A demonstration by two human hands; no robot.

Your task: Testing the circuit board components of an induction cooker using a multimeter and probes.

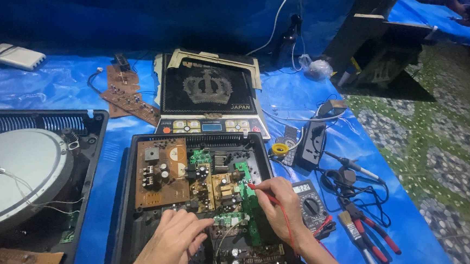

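Cut off at the bottom edge: both forearms and the lower end of the open black casing (121, 209). Hard to make out: the tip of the black probe under the left hand (171, 242), hidden by the curled fingers, so cannot tell whether those fingers pinch it or merely rest on the green circuit board (230, 219). Right hand (280, 202) closed in a pinch on the red probe (253, 187), fingers pressed together round it, red tip down on the green strip of board at the casing's right side, red lead trailing back over the wrist. Just right of that hand, partly covered by it, a multimeter (310, 203) on the blue-covered desk (355, 141). Further right, red-handled pliers (374, 232) and a small brush (355, 230), touching or overlapping. At left, a second opened casing with a round grey disc (14, 172), cropped by the frame edge.
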